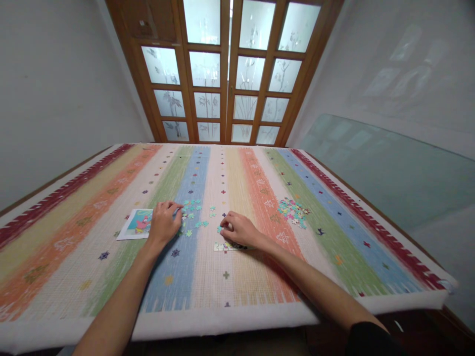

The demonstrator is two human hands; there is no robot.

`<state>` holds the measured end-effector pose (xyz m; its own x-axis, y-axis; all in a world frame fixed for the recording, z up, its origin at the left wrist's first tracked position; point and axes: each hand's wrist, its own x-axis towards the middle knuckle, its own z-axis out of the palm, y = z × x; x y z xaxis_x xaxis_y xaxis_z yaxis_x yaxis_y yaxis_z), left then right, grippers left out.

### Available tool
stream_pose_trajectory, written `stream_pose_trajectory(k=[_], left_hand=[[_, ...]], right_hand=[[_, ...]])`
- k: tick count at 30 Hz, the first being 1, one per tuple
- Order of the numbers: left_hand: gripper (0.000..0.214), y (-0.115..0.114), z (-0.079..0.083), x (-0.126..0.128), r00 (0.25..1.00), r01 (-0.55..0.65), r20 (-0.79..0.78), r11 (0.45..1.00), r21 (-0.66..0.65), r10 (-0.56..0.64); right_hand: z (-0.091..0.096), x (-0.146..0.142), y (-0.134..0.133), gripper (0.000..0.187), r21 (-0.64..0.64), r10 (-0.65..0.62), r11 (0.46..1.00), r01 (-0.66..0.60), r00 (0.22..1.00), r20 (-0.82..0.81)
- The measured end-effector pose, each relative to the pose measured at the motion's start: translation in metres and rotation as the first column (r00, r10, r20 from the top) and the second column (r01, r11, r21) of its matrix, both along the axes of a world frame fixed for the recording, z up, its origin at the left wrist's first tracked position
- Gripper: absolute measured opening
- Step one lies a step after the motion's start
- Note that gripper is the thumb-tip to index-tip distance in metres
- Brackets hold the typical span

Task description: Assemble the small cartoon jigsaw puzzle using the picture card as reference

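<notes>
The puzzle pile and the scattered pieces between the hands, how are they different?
The puzzle pile is bunched together; the scattered pieces are spread out, with gaps between.
The puzzle pile mixes pink and teal; the scattered pieces look mostly teal and green.
The puzzle pile lies right of the right hand; the scattered pieces lie mostly by the left hand.
Both are jigsaw pieces on the striped cloth.

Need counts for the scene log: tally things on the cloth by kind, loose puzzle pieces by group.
Picture card: 1
Joined puzzle strip, partly hidden: 1
Loose groups: 2, scattered puzzle pieces and denser pile
Total: 4
</notes>
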<state>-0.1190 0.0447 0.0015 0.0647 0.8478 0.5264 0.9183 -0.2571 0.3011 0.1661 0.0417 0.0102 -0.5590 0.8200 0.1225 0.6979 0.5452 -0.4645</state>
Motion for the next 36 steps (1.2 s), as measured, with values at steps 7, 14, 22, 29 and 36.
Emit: stream_pose_trajectory(k=[7,14,22,29,36], left_hand=[[0.032,0.008,-0.007,-0.023,0.999,-0.047,-0.028,0.997,-0.053,0.046],[0.028,0.009,-0.011,-0.017,0.998,0.017,-0.057,0.996,-0.083,-0.021],[0.031,0.009,-0.015,-0.005,0.991,0.095,-0.080,0.991,-0.097,-0.103],[0.037,0.012,-0.019,0.002,0.992,0.087,-0.081,0.993,-0.076,-0.093],[0.031,0.021,-0.024,0.010,0.997,0.030,-0.063,0.995,-0.097,-0.036]], right_hand=[[0.004,-0.002,-0.002,0.018,-0.034,-0.018,0.999,0.018,1.000,-0.012],[0.005,0.004,0.002,0.016,-0.179,-0.061,0.984,0.024,0.977,-0.204],[0.006,0.052,0.012,0.011,-0.367,-0.148,0.930,-0.001,0.914,-0.377],[0.004,0.113,0.003,0.018,-0.452,-0.176,0.891,-0.040,0.888,-0.425],[-0.002,0.135,-0.009,0.026,-0.499,-0.153,0.865,-0.051,0.921,-0.358]])
